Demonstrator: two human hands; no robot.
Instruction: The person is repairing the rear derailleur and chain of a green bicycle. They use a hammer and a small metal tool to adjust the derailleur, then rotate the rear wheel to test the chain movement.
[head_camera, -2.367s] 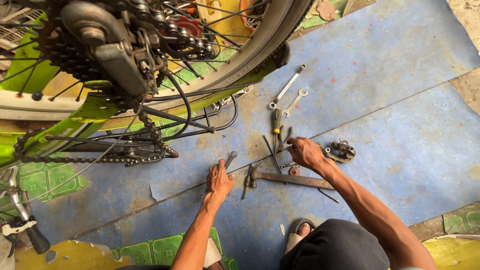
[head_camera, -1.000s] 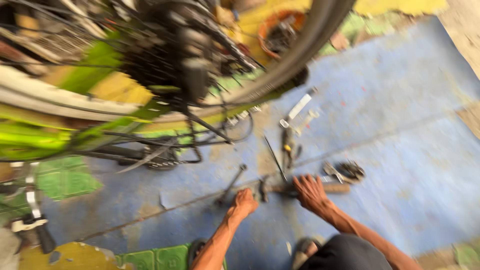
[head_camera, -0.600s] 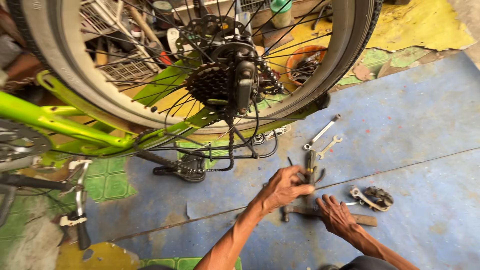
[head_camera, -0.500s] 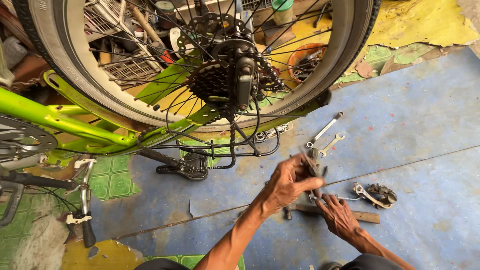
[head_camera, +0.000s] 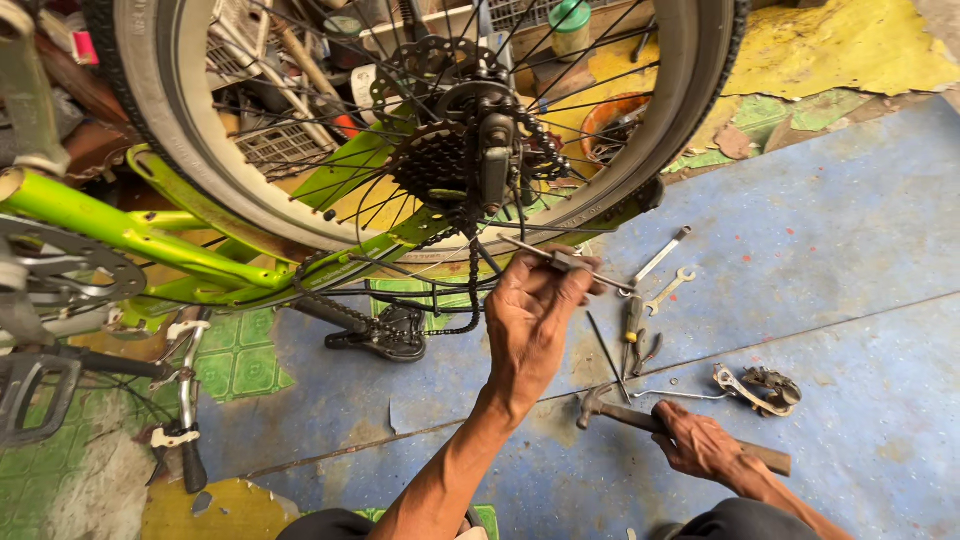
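Note:
My left hand (head_camera: 530, 320) is raised under the rear wheel (head_camera: 420, 130) of a green bicycle and grips a thin metal rod tool (head_camera: 560, 260), held close to the rear derailleur (head_camera: 495, 170) and the cassette (head_camera: 435, 165). The chain (head_camera: 470, 290) hangs just left of that hand. My right hand (head_camera: 700, 445) rests low on the blue floor, closed on the wooden handle of a hammer (head_camera: 620, 412). The hammer head lies on the floor to the left of that hand.
Wrenches (head_camera: 660, 270), pliers (head_camera: 635, 335) and a loose derailleur part (head_camera: 760, 385) lie on the blue mat (head_camera: 850, 230). A pedal (head_camera: 385, 335) hangs below the green frame (head_camera: 130, 230). Brake levers (head_camera: 185, 400) sit at the left. Baskets and clutter show behind the wheel.
The view swung up toward the wheel. My left hand rose from the floor to the derailleur with the thin rod tool. My right hand dropped from the tool pile onto the hammer handle.

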